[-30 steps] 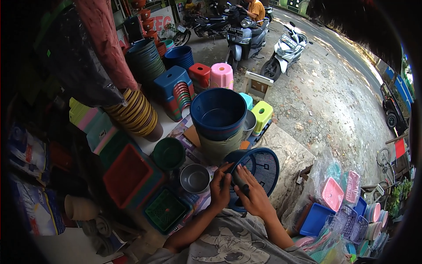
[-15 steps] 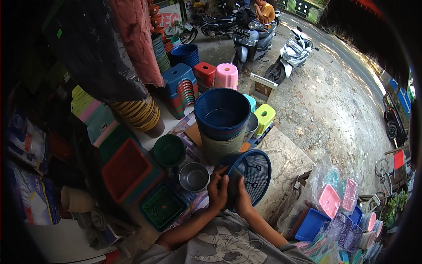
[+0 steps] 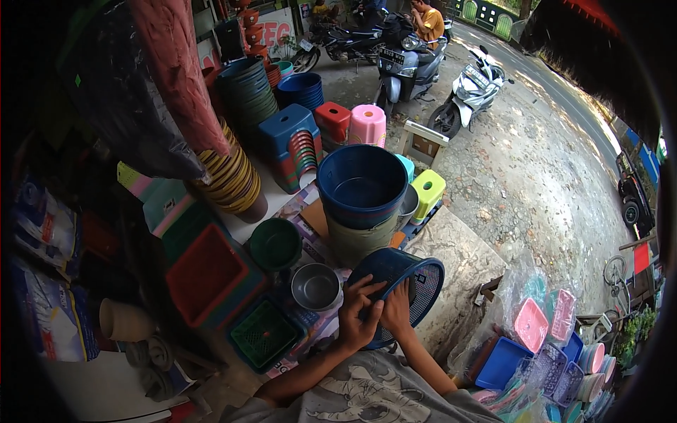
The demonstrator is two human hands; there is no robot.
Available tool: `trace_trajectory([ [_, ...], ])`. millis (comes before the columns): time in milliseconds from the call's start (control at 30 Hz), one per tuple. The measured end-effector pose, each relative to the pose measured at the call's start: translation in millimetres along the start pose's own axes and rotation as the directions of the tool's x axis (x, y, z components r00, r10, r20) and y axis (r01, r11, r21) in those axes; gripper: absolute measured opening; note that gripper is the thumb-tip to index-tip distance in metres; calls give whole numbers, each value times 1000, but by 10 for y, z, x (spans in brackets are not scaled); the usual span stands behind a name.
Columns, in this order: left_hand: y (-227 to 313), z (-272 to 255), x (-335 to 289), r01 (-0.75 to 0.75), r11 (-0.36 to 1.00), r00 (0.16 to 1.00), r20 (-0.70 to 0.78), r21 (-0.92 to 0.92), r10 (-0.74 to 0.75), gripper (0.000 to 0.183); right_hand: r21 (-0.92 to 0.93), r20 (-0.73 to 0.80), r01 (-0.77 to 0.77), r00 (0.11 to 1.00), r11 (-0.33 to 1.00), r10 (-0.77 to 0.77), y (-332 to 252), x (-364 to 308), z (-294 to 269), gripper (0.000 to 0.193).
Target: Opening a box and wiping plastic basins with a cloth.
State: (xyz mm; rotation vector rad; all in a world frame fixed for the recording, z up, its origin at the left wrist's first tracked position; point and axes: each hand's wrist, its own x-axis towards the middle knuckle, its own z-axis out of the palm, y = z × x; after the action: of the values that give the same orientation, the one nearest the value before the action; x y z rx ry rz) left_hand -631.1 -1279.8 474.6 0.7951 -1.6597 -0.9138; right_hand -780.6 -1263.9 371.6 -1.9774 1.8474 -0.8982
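A dark blue plastic mesh basket [image 3: 428, 285] is tipped on its side just in front of my body, its open rim facing right. My left hand [image 3: 360, 319] holds it at the left, fingers bent against the solid outer side and thumb raised. My right hand [image 3: 397, 310] grips it closer to the rim, with the fingertips pointing up along the basket. Part of the basket's lower side is hidden behind the hands. Beyond it stands a stack of dark blue tubs [image 3: 361, 180] on a greyish-green bucket [image 3: 363, 242].
Left of my hands are a grey bowl [image 3: 315, 287], a green basin [image 3: 275, 243], a green basket [image 3: 262, 331] and red trays [image 3: 204, 275]. Stools, including a yellow one [image 3: 428, 190], stand farther off. Plastic-wrapped baskets [image 3: 530, 322] lie at right; motorbikes [image 3: 471, 88] are parked beyond.
The basket has turned and shifted slightly right. My hands have changed their placement on it: the left fingers are spread more, and the right hand sits higher against its side.
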Motion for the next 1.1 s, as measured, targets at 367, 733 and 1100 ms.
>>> trace_trajectory([
  [367, -91, 41, 48, -113, 992, 992, 64, 49, 110, 28, 898, 410, -439, 859, 30, 306, -774, -197, -447, 65],
  [733, -279, 177, -1, -251, 962, 908, 370, 103, 197, 36, 913, 339, -61, 667, -404, 664, -311, -359, -1190, 55],
  [1100, -720, 465, 55, 647, -167, 440, 543, -744, -715, 38, 881, 309, 22, 729, -472, 611, -222, -770, -1063, 65],
])
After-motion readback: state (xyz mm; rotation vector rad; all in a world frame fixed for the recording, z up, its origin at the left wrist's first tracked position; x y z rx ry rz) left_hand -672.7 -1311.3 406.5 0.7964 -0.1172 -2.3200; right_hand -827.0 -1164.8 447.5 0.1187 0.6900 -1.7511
